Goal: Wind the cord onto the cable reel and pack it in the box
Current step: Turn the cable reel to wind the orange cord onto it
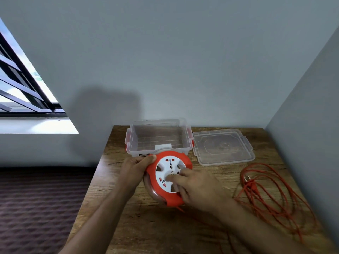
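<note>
A round orange cable reel (166, 159) with a white socket face is tilted up over the wooden table, just in front of the clear plastic box (159, 137). My left hand (136, 166) grips the reel's left rim. My right hand (197, 187) lies on the white centre, fingers pressed on the face and curled around the reel's lower right part. The orange cord (271, 197) lies in loose loops on the table to the right, its plug near the loops' top left. One strand runs from the reel's bottom edge under my right arm.
The box's clear lid (222, 146) lies flat to the right of the box. The table (146, 226) stands in a corner, with walls behind and on the right. A dark patterned bed surface (36, 198) lies to the left, below a barred window (22, 92).
</note>
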